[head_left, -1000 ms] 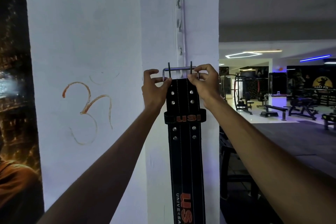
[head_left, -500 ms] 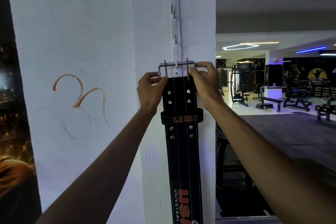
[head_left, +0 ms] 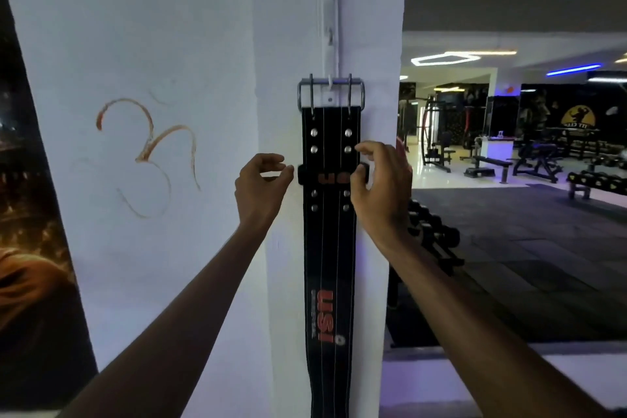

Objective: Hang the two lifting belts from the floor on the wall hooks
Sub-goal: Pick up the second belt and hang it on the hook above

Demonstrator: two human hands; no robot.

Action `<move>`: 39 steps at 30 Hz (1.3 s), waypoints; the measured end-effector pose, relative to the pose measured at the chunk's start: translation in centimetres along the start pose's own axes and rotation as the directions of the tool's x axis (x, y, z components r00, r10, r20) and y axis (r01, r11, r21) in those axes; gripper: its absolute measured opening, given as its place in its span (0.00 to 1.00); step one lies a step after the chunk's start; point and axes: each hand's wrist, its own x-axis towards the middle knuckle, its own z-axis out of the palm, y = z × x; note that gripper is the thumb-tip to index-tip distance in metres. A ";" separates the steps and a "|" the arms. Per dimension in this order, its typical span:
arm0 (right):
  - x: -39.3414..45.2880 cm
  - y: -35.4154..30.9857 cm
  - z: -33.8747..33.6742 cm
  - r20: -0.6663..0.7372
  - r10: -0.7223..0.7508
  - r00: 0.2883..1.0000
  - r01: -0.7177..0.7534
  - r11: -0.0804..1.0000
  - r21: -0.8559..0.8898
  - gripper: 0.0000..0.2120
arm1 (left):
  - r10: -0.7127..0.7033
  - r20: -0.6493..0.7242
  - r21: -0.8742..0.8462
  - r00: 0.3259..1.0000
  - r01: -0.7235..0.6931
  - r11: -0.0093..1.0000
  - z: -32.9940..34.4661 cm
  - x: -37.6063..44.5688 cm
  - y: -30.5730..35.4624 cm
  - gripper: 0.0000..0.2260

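A black lifting belt (head_left: pixel 328 248) with red USI lettering hangs straight down the white pillar. Its metal buckle (head_left: pixel 330 93) rests over the lowest white wall hook (head_left: pixel 329 81) of a vertical hook rail (head_left: pixel 328 10). My left hand (head_left: pixel 261 187) hovers just left of the belt's keeper loop, fingers curled and apart, holding nothing. My right hand (head_left: pixel 381 183) is at the belt's right edge by the loop, fingers spread and loosely touching it. No second belt is in view.
The white pillar (head_left: pixel 288 282) has an orange mark on its left face (head_left: pixel 149 153). A dark poster (head_left: pixel 30 248) borders the far left. To the right lie a dumbbell rack (head_left: pixel 431 231), benches and gym machines (head_left: pixel 492 163) on dark flooring.
Both hands have let go of the buckle and dropped down to the keeper loop. The buckle now hangs on the hook by itself.
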 end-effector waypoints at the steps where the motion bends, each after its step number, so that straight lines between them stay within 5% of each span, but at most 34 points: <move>1: -1.9 -0.3 -0.2 0.033 -0.002 0.999 0.002 1.000 0.001 0.14 | -0.019 0.007 0.017 1.000 0.019 1.000 -0.6 -1.4 -0.9 0.10; 7: -18.3 -1.3 -2.1 0.300 0.099 0.949 -0.120 0.992 0.051 0.15 | -0.235 0.047 0.201 0.971 0.221 0.954 -5.9 -13.6 -10.1 0.05; 10: -30.6 -1.8 -3.9 0.496 0.238 0.835 -0.308 0.949 0.063 0.16 | -0.428 0.016 0.295 0.904 0.404 0.866 -9.6 -22.8 -16.8 0.05; 14: -48.5 -4.0 -8.1 0.782 0.334 0.527 -0.463 0.884 -0.065 0.19 | -0.605 -0.063 0.385 0.794 0.578 0.719 -15.4 -38.9 -25.4 0.06; 17: -60.0 -6.2 -11.0 0.910 0.352 0.218 -0.494 0.844 -0.208 0.21 | -0.765 -0.117 0.401 0.633 0.735 0.547 -20.6 -51.3 -30.0 0.09; 22: -77.7 -10.6 -13.3 0.945 0.261 -0.197 -0.401 0.858 -0.321 0.21 | -0.880 -0.253 0.421 0.402 0.865 0.274 -28.0 -67.4 -35.8 0.08; 26: -93.3 -14.5 -13.0 0.886 0.194 -0.421 -0.348 0.868 -0.355 0.20 | -0.909 -0.329 0.356 0.258 0.925 0.134 -33.6 -78.3 -44.2 0.07; 32: -115.5 -20.0 -9.1 0.789 0.187 -0.585 -0.257 0.880 -0.400 0.17 | -0.892 -0.435 0.244 0.121 0.970 0.013 -41.7 -91.3 -59.0 0.08; 35: -123.3 -22.0 -3.6 0.777 0.299 -0.554 -0.289 0.806 -0.517 0.16 | -0.875 -0.476 0.191 0.087 0.982 -0.007 -44.8 -96.3 -65.5 0.08; 39: -130.8 -23.5 5.4 0.706 0.480 -0.520 -0.382 0.609 -0.695 0.26 | -0.840 -0.526 0.178 0.133 0.983 0.044 -47.9 -99.0 -74.8 0.09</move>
